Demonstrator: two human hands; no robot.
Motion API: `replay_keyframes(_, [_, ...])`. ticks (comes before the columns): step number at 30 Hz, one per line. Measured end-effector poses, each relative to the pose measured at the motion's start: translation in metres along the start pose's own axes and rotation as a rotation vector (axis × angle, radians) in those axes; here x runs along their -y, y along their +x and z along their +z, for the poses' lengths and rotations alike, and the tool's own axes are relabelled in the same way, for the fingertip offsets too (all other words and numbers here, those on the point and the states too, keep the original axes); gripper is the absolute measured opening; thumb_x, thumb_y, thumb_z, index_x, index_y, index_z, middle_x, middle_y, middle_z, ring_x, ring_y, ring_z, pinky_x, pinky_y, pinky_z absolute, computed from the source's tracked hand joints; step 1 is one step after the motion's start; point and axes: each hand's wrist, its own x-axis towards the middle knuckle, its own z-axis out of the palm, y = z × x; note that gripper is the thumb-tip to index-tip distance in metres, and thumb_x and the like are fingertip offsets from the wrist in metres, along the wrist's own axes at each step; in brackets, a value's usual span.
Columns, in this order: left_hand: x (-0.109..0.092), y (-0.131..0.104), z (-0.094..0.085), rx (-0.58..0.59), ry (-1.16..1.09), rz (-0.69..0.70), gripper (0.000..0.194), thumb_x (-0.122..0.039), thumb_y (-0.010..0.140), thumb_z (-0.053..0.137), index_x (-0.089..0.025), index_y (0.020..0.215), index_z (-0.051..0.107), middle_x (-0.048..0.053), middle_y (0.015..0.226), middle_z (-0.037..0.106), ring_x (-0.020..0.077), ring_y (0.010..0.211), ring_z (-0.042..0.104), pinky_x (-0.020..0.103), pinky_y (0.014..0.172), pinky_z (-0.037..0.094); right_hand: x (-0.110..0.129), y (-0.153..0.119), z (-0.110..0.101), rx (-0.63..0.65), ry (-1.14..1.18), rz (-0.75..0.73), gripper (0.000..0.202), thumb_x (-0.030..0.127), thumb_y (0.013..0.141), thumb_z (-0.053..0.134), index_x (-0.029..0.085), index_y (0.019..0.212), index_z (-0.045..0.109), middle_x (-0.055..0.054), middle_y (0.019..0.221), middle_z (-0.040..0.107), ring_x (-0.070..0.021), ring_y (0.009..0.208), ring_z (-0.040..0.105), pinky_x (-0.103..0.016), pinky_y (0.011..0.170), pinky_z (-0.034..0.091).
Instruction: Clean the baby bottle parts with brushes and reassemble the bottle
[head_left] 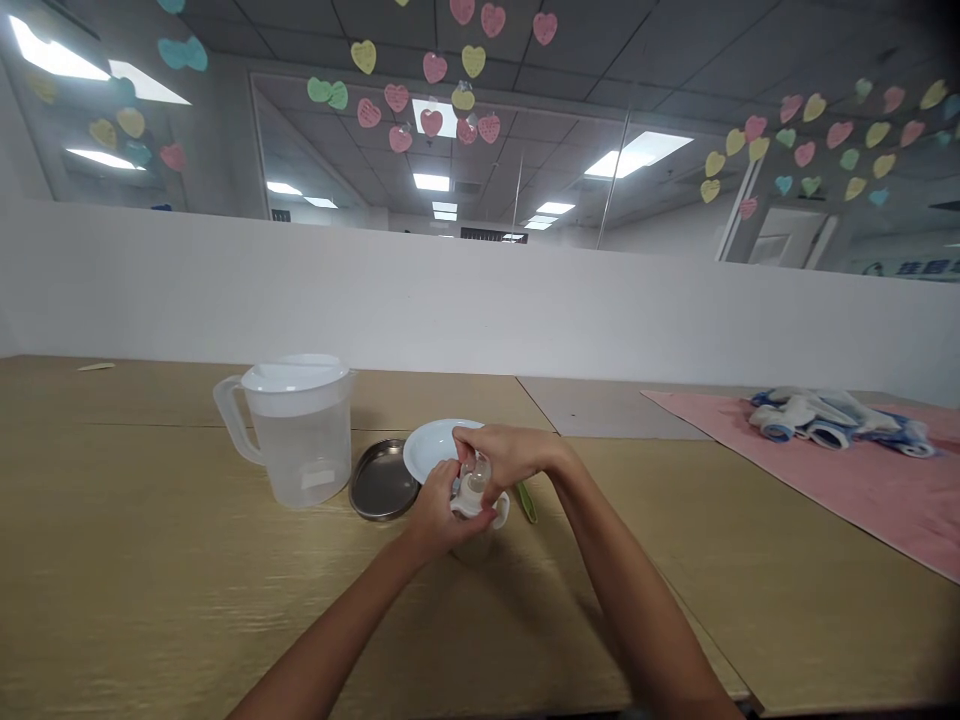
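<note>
A baby bottle (pixel 472 502) with a white collar and a white side handle stands in front of me. A clear dome cap (pixel 481 466) sits at its top, over the nipple. My left hand (pixel 436 515) is closed around the collar from the left. My right hand (pixel 504 458) reaches over from the right, with its fingers wrapped around the clear cap. Behind the hands is a white plate (pixel 431 447), partly covered by them. A green-handled utensil (pixel 527 502) lies just right of the bottle, its other end hidden.
A translucent lidded pitcher (pixel 304 430) stands on the left of the wooden table (pixel 187 600). Between pitcher and plate lies a round dark metal tray (pixel 384 482). On the right, a pink cloth (pixel 847 490) carries crumpled white and blue baby clothing (pixel 832 415).
</note>
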Motion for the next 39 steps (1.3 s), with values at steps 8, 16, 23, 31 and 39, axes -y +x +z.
replay_keyframes(8, [0.001, 0.002, -0.005, 0.043, 0.126, 0.077, 0.05, -0.052, 0.062, 0.065, -0.016, 0.095, 0.052, 0.004, 0.084, 0.056, 0.0211, 0.079, 0.053, 0.035, 0.07, 0.044, 0.005, -0.001, 0.001, -0.017, -0.019, 0.024, 0.052, 0.028, 0.05, 0.072, 0.023, 0.085, 0.035, 0.003, 0.081, 0.048, -0.0137, 0.071, 0.045, -0.022, 0.053, 0.029])
replay_keyframes(16, [0.003, 0.002, -0.005, 0.021, 0.139, 0.108, 0.048, -0.051, 0.061, 0.065, -0.016, 0.092, 0.055, 0.005, 0.084, 0.059, 0.0212, 0.079, 0.055, 0.036, 0.072, 0.045, 0.016, -0.002, 0.006, -0.061, -0.095, 0.106, 0.049, 0.027, 0.051, 0.071, 0.023, 0.082, 0.034, 0.004, 0.073, 0.047, -0.0129, 0.063, 0.043, -0.022, 0.048, 0.024])
replay_keyframes(23, [0.002, 0.001, -0.006, 0.042, 0.107, 0.156, 0.049, -0.047, 0.06, 0.067, -0.018, 0.098, 0.055, 0.006, 0.089, 0.061, 0.0228, 0.086, 0.056, 0.036, 0.078, 0.045, 0.001, -0.004, -0.005, -0.025, -0.001, -0.02, 0.049, 0.029, 0.05, 0.072, 0.022, 0.087, 0.041, 0.003, 0.083, 0.051, -0.0118, 0.07, 0.047, -0.021, 0.053, 0.03])
replay_keyframes(31, [-0.003, 0.002, -0.004, 0.098, 0.088, 0.118, 0.044, -0.048, 0.062, 0.065, -0.019, 0.093, 0.057, 0.005, 0.086, 0.058, 0.0215, 0.082, 0.054, 0.035, 0.076, 0.045, -0.005, -0.01, -0.008, -0.03, 0.08, -0.008, 0.05, 0.033, 0.052, 0.073, 0.022, 0.094, 0.048, 0.003, 0.081, 0.054, -0.0126, 0.07, 0.049, -0.021, 0.056, 0.034])
replay_keyframes(39, [-0.004, 0.002, -0.003, 0.09, 0.115, 0.15, 0.04, -0.05, 0.061, 0.066, -0.017, 0.083, 0.059, 0.005, 0.079, 0.054, 0.0208, 0.078, 0.052, 0.033, 0.071, 0.044, -0.037, -0.029, -0.023, -0.561, 0.17, 0.174, 0.038, 0.042, 0.067, 0.063, 0.021, 0.098, 0.057, -0.003, 0.094, 0.059, -0.0183, 0.085, 0.053, -0.027, 0.07, 0.04])
